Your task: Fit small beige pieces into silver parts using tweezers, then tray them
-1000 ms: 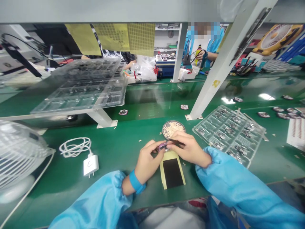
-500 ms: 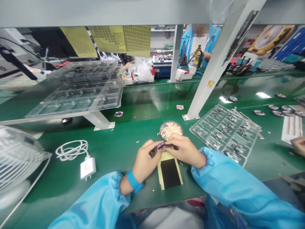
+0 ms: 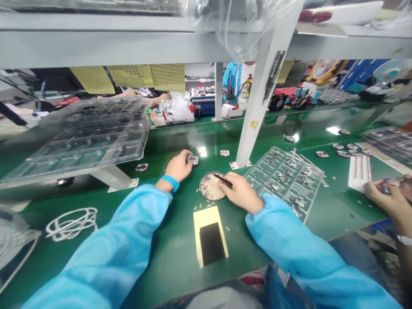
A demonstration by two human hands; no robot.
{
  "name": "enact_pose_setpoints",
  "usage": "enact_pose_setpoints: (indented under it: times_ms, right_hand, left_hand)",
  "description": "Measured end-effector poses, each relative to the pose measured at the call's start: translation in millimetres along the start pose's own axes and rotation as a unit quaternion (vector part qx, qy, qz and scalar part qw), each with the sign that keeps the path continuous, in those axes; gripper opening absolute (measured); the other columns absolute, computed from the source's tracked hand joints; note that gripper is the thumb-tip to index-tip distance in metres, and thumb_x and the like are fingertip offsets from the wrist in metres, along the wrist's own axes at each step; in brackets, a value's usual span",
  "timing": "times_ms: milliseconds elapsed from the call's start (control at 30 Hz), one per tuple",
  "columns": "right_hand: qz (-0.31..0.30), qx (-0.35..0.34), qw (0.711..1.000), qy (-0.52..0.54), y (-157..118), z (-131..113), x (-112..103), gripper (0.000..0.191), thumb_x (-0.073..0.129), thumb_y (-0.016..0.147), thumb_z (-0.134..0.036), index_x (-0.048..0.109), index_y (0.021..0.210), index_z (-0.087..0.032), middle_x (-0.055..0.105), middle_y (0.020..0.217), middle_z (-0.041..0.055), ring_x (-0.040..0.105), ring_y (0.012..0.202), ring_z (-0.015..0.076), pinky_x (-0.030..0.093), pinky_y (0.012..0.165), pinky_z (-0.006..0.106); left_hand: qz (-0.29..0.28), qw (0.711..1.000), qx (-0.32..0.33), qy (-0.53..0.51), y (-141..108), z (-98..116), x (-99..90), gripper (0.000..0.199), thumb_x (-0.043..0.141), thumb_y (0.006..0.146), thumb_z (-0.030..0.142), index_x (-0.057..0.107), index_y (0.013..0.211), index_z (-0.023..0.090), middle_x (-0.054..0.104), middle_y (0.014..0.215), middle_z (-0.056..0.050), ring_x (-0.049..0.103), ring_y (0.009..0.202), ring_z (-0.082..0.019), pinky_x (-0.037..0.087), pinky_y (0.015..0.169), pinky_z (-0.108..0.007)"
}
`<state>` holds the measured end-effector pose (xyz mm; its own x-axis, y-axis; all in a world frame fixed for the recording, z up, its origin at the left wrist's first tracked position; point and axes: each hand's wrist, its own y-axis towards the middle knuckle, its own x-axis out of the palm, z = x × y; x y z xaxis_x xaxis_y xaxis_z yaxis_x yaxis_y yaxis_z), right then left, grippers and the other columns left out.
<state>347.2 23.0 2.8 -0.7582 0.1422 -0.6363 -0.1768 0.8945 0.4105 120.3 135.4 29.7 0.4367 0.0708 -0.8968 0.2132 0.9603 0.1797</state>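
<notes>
My left hand (image 3: 180, 166) is stretched forward over the bench, its fingers closed on a small purple-edged device casing (image 3: 193, 159). My right hand (image 3: 240, 191) grips black tweezers (image 3: 224, 180), whose tip points left over a round dish (image 3: 201, 189). Many small pale pieces (image 3: 210, 189) fill the dish, and a few lie loose on the bench in front of it. Closer to me lies a yellow sheet (image 3: 206, 214) with a black rectangle (image 3: 212, 243) on it. Another similar casing (image 3: 224, 152) rests beyond the dish.
A clear tray of parts (image 3: 286, 180) lies to the right, beside a white post (image 3: 254, 124). Stacked clear trays (image 3: 96, 133) stand on a raised shelf at left, above a coiled white cable (image 3: 74, 223). At far right a co-worker's hands (image 3: 386, 193) hold a casing.
My left hand has moved forward and left, away from my right hand, with the casing. My right hand's tweezers have gone from the casing to over the dish. The view has shifted right.
</notes>
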Motion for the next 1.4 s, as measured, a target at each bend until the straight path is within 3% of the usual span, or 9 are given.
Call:
enact_pose_setpoints:
  times_ms: [200, 333, 467, 667, 767, 867, 1000, 1133, 1400]
  right_hand:
    - [0.005, 0.032, 0.998, -0.045, 4, 8, 0, 0.015, 0.066, 0.088, -0.027, 0.064, 0.075, -0.019, 0.059, 0.077, 0.0021, 0.056, 0.072, 0.016, 0.043, 0.069, 0.029]
    - [0.02, 0.014, 0.999, -0.026, 6, 8, -5, 0.027, 0.058, 0.095, -0.036, 0.065, 0.074, -0.02, 0.06, 0.074, 0.0031, 0.056, 0.072, 0.0173, 0.042, 0.068, 0.029]
    - [0.036, 0.03, 0.999, 0.018, 8, 9, -17, 0.041, 0.049, 0.099, -0.044, 0.064, 0.069, -0.019, 0.059, 0.068, 0.0022, 0.056, 0.067, 0.0167, 0.043, 0.066, 0.029]
    - [0.018, 0.115, 0.98, 0.164, 2, 0, -23, 0.045, 0.051, 0.096, -0.054, 0.068, 0.074, -0.018, 0.06, 0.062, 0.0009, 0.059, 0.061, 0.0154, 0.049, 0.061, 0.029]
    - [-0.107, 0.168, 0.933, 0.301, -9, -13, -10, 0.037, 0.066, 0.086, -0.053, 0.068, 0.087, -0.017, 0.063, 0.065, 0.0, 0.058, 0.055, 0.0132, 0.05, 0.049, 0.025]
    - [-0.176, 0.163, 0.903, 0.355, -24, -26, 9, 0.032, 0.076, 0.078, -0.045, 0.07, 0.089, -0.016, 0.068, 0.079, 0.0033, 0.063, 0.065, 0.0141, 0.056, 0.058, 0.027]
    - [-0.185, 0.185, 0.892, 0.37, -40, -31, 31, 0.025, 0.074, 0.082, -0.041, 0.068, 0.091, -0.018, 0.068, 0.08, 0.0023, 0.067, 0.073, 0.016, 0.058, 0.069, 0.029]
    - [-0.184, 0.177, 0.915, 0.312, -44, -29, 37, 0.024, 0.072, 0.083, -0.04, 0.069, 0.091, -0.018, 0.07, 0.085, 0.0039, 0.068, 0.074, 0.0167, 0.056, 0.067, 0.029]
    - [-0.193, 0.161, 0.931, 0.265, -41, -31, 35, 0.023, 0.071, 0.084, -0.04, 0.069, 0.09, -0.018, 0.072, 0.086, 0.0046, 0.068, 0.075, 0.0177, 0.057, 0.069, 0.031]
  left_hand:
    - [-0.024, 0.999, 0.033, -0.017, 71, 26, 43.7, 0.05, 0.072, 0.08, 0.035, 0.062, 0.125, 0.017, 0.051, 0.142, -0.019, 0.036, 0.135, -0.04, 0.026, 0.109, -0.054]
    - [-0.076, 0.99, 0.08, -0.088, 89, 60, 74.7, 0.05, 0.081, 0.072, 0.039, 0.067, 0.116, 0.019, 0.056, 0.137, -0.014, 0.041, 0.132, -0.036, 0.027, 0.111, -0.05]
    - [-0.104, 0.976, 0.07, -0.179, 88, 71, 77.3, 0.038, 0.081, 0.074, 0.032, 0.069, 0.103, 0.012, 0.067, 0.117, -0.016, 0.057, 0.116, -0.031, 0.04, 0.102, -0.044]
    - [-0.162, 0.918, 0.054, -0.358, 10, 42, 32.3, 0.039, 0.063, 0.091, 0.033, 0.061, 0.123, 0.011, 0.071, 0.11, -0.015, 0.07, 0.087, -0.017, 0.054, 0.073, -0.028]
    - [-0.234, 0.788, -0.036, -0.568, -51, 16, 8.9, 0.047, 0.08, 0.074, 0.026, 0.065, 0.118, 0.015, 0.072, 0.101, -0.012, 0.069, 0.076, -0.015, 0.052, 0.062, -0.024]
    - [-0.244, 0.744, -0.117, -0.612, -99, -4, -4.8, 0.043, 0.081, 0.074, 0.027, 0.068, 0.113, 0.018, 0.072, 0.093, -0.009, 0.065, 0.067, -0.012, 0.051, 0.058, -0.021]
    - [-0.254, 0.795, -0.097, -0.543, -130, -17, -9.9, 0.032, 0.074, 0.081, 0.038, 0.073, 0.105, 0.016, 0.074, 0.088, -0.01, 0.067, 0.068, -0.015, 0.051, 0.058, -0.023]
    - [-0.289, 0.831, -0.028, -0.474, -138, -16, -6.1, 0.029, 0.073, 0.08, 0.032, 0.074, 0.104, 0.016, 0.075, 0.085, -0.007, 0.069, 0.073, -0.017, 0.054, 0.066, -0.028]
    - [-0.197, 0.913, 0.081, -0.347, -148, -16, -2.3, 0.022, 0.068, 0.079, 0.025, 0.078, 0.098, 0.024, 0.075, 0.078, -0.001, 0.065, 0.065, -0.016, 0.05, 0.06, -0.023]
